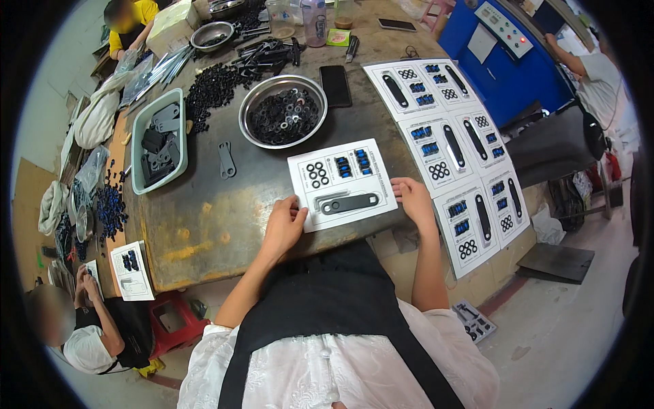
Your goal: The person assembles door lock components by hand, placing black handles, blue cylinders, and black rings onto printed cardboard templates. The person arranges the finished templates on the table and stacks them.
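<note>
A white printed card lies before me at the table's front edge. On it sit black rings, short blue-and-black bolts, grey hex keys and a black flat wrench-like bar. My left hand grips the card's lower left edge, the thumb at its margin. At the right edge, my right hand closes its fingers against the card; its fingertips are partly hidden. Beyond the card stands a metal bowl of dark rings and washers. Two grey flat wrenches lie left of it.
Several similar filled cards lie on the right. A pale green bin holds dark flat parts. Beyond are a phone, a bottle and black part piles. Co-workers are at left and far right, near a blue machine.
</note>
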The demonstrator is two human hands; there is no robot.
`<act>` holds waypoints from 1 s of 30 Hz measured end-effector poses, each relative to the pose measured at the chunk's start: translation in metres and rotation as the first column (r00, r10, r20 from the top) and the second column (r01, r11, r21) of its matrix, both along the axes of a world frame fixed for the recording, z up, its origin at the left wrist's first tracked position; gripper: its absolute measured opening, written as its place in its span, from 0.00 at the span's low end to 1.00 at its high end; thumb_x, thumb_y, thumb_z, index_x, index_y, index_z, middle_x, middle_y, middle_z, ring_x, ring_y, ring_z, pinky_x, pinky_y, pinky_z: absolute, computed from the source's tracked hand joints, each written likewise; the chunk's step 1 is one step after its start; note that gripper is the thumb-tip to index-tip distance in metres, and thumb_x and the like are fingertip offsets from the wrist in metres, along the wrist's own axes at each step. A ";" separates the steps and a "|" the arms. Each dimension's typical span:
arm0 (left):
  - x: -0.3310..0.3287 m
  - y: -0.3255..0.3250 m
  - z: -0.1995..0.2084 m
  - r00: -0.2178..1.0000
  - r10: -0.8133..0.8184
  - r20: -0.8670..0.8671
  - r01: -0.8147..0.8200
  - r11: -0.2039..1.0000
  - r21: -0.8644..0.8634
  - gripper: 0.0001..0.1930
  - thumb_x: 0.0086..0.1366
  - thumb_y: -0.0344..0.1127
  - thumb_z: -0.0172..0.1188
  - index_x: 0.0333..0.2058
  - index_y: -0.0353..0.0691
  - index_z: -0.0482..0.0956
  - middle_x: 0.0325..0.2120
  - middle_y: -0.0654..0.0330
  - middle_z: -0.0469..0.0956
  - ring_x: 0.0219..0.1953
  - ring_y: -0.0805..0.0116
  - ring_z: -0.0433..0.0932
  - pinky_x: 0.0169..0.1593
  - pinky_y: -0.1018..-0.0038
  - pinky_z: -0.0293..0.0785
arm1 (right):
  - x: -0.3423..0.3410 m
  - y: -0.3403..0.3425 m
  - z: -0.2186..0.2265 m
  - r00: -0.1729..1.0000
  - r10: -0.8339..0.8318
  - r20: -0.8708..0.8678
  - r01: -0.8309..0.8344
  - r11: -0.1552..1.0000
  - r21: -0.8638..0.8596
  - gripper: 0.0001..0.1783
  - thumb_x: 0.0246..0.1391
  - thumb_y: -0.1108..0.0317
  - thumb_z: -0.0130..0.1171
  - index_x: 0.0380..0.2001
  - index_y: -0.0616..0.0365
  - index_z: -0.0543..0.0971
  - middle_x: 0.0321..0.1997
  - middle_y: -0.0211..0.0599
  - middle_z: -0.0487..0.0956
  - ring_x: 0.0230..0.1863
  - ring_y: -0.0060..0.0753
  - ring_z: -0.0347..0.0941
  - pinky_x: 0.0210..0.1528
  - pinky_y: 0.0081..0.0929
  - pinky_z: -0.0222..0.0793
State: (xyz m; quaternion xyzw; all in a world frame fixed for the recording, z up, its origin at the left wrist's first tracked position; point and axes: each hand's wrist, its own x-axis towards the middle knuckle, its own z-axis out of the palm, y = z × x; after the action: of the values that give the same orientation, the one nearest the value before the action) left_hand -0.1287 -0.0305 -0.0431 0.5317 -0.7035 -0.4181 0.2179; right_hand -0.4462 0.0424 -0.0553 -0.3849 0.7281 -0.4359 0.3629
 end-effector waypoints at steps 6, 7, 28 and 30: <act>-0.027 -0.015 0.000 0.999 -0.004 -0.053 0.005 1.000 0.010 0.25 0.64 0.35 0.58 0.54 0.24 0.69 0.44 0.42 0.72 0.39 0.56 0.79 0.44 0.66 0.77 | -0.026 -0.023 -0.015 0.979 -0.034 -0.199 0.037 0.999 0.011 0.15 0.60 0.73 0.45 0.42 0.65 0.81 0.35 0.44 0.84 0.37 0.36 0.82 0.44 0.29 0.75; -0.027 -0.017 -0.002 0.998 -0.007 -0.054 0.008 1.000 0.007 0.24 0.64 0.35 0.58 0.54 0.24 0.69 0.44 0.42 0.72 0.39 0.56 0.79 0.45 0.66 0.77 | -0.029 -0.026 -0.018 0.980 -0.039 -0.197 0.042 0.999 0.009 0.15 0.59 0.73 0.45 0.41 0.65 0.81 0.35 0.44 0.84 0.37 0.36 0.82 0.44 0.29 0.75; 0.162 0.033 -0.025 0.814 0.310 -0.491 -0.224 0.948 0.226 0.16 0.69 0.25 0.50 0.55 0.34 0.70 0.42 0.58 0.76 0.39 0.73 0.77 0.45 0.76 0.74 | 0.141 -0.052 0.021 0.616 0.067 -0.785 -0.230 0.968 -0.097 0.21 0.47 0.81 0.50 0.39 0.49 0.85 0.62 0.49 0.68 0.62 0.50 0.63 0.63 0.40 0.60; 0.170 0.034 -0.024 0.805 0.321 -0.499 -0.229 0.944 0.238 0.16 0.69 0.25 0.50 0.55 0.34 0.70 0.42 0.58 0.76 0.39 0.74 0.77 0.45 0.76 0.74 | 0.143 -0.053 0.020 0.626 0.047 -0.778 -0.220 0.968 -0.119 0.24 0.43 0.84 0.49 0.39 0.49 0.85 0.61 0.49 0.68 0.61 0.51 0.65 0.62 0.40 0.61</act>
State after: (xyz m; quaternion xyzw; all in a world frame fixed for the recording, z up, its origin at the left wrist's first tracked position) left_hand 0.0411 0.0038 -0.0669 0.5080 -0.4935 -0.5695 0.4173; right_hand -0.3036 -0.0109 -0.0355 -0.6215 0.7340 -0.2738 0.0085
